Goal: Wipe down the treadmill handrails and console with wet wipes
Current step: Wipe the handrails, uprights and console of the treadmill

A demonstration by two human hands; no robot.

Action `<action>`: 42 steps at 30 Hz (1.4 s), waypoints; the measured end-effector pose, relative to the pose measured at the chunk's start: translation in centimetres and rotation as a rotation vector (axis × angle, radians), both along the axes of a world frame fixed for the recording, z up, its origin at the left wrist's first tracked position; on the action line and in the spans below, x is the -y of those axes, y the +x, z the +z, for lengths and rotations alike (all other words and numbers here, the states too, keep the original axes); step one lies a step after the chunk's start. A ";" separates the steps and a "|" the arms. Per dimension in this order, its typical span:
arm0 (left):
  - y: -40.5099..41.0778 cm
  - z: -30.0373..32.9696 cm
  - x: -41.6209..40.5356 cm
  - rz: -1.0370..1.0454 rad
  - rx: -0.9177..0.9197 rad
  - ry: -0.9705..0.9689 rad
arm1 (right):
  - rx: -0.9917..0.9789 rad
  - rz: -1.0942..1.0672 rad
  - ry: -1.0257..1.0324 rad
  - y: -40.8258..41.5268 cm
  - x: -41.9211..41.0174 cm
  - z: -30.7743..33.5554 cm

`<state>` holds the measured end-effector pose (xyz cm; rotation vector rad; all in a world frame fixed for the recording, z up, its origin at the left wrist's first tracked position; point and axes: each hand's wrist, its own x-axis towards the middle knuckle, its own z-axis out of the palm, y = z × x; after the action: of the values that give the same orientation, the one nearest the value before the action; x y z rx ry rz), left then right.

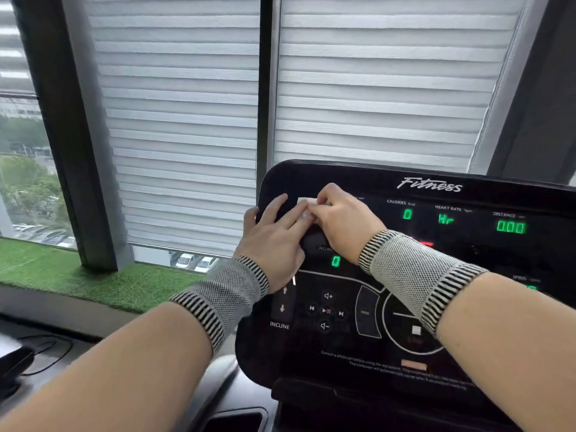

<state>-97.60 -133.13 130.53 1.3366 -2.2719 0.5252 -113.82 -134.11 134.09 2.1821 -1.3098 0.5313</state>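
Note:
The black treadmill console [414, 307] fills the lower right, its green digits lit. A small white wet wipe [306, 207] lies against the console's upper left corner. My right hand [341, 221] curls over the wipe and grips it. My left hand [274, 236] lies flat beside it with straight fingers, its fingertips touching the wipe's left edge and the console face. Most of the wipe is hidden under my hands. Both wrists wear grey mesh bands with striped edges.
Behind the console hang white window blinds [374, 88] split by a dark frame post [265, 88]. A ledge of green artificial turf [78, 269] runs at the left. A grey handrail part [221, 378] curves below the console's left side. A black cable [43, 353] lies at the lower left.

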 end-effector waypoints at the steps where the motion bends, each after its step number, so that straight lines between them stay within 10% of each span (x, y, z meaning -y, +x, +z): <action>1: -0.1 0.7 0.4 0.001 -0.004 -0.004 | 0.010 -0.003 -0.004 0.0 0.5 0.6; 42: -4.5 -2.0 -2.5 -0.014 0.100 0.010 | 0.062 0.146 -0.126 -6.3 -1.7 -2.6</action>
<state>-102.11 -130.67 128.58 1.3256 -2.3654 0.5895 -120.13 -132.45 131.46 2.1822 -1.1222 0.7239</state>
